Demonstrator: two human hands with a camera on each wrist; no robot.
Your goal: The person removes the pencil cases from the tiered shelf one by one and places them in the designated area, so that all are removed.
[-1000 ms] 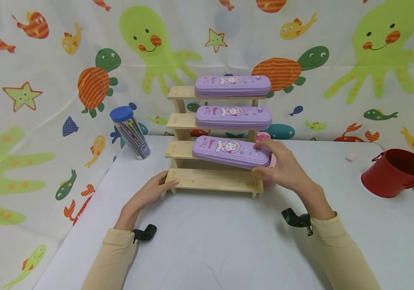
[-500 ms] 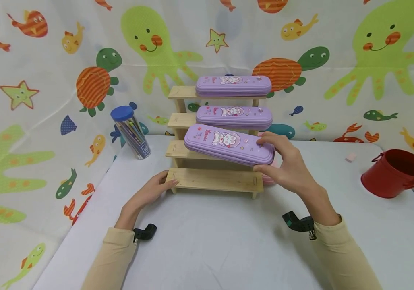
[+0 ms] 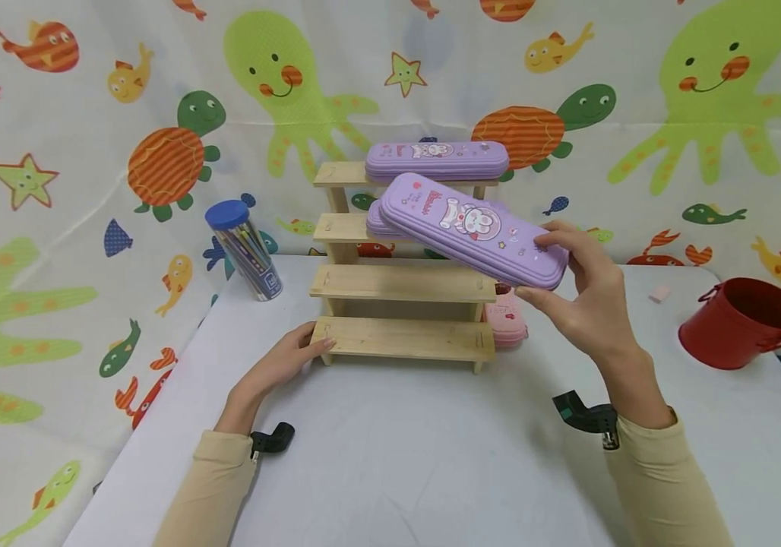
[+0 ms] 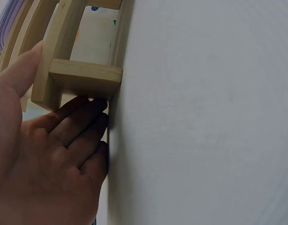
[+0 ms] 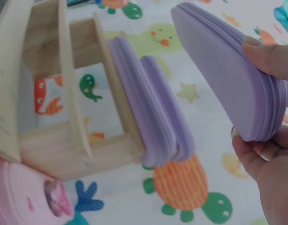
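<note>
My right hand [image 3: 592, 308] pinches one end of a purple zip pencil case [image 3: 466, 224], thumb on one face and fingers on the other. The case hangs tilted in front of the wooden tiered rack [image 3: 403, 338], its right end lower. Its plain purple back [image 5: 223, 70] shows in the right wrist view. One purple case [image 3: 438, 161] lies on the top shelf; another [image 3: 378, 220] on the shelf below is mostly hidden by the held one. My left hand [image 3: 288, 357] grips the rack's lowest left corner, thumb on the board [image 4: 64, 51], fingers against the side.
A pink case [image 3: 508, 323] lies behind the rack's right side. Left of the rack stands a clear tube of pencils with a blue lid [image 3: 228, 214]. A red bucket [image 3: 742, 327] and a small pink block [image 3: 660, 293] are at the right. A patterned cloth hangs behind.
My right hand has lifted the purple pencil case off the third shelf and carried it up, right and toward me. More of the pink case shows. My left hand has stayed on the rack.
</note>
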